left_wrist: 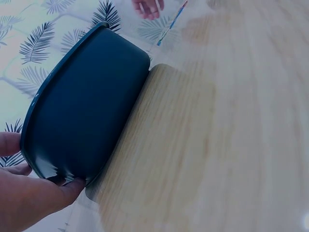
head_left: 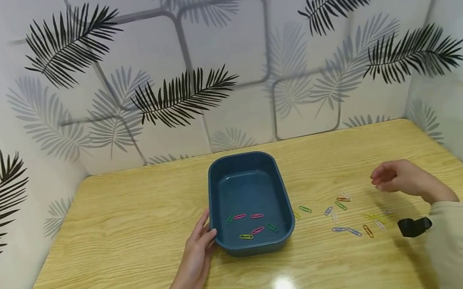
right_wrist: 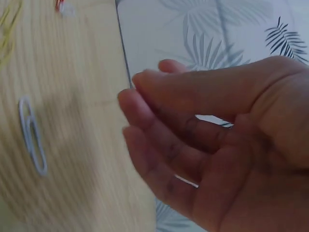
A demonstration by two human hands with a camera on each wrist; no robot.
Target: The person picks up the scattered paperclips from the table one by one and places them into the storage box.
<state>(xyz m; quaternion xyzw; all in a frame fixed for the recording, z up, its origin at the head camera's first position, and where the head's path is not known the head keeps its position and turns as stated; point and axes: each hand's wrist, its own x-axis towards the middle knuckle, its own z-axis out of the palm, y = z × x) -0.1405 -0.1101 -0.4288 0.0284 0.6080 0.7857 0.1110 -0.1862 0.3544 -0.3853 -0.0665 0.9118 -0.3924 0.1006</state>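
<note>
My left hand [head_left: 196, 254] pinches the blue tray [head_left: 257, 250] as my right hand [head_left: 407, 179], fingers loosely curved, seemingly empty, hovers near paper clips [head_left: 339, 229] strewn right of the tray, where a hurried pinch could skid one flat white clip [right_wrist: 32, 136] away.

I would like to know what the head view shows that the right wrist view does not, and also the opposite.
Only the head view: the blue tray, the coloured clips inside it, the left grip holding the tray's side, and the person's sleeves.

Only the right wrist view: the palm side of the right grip close up, with gaps between its fingers.

Both: the right grip, the wooden table, loose clips on it, and the leaf-patterned wall.
</note>
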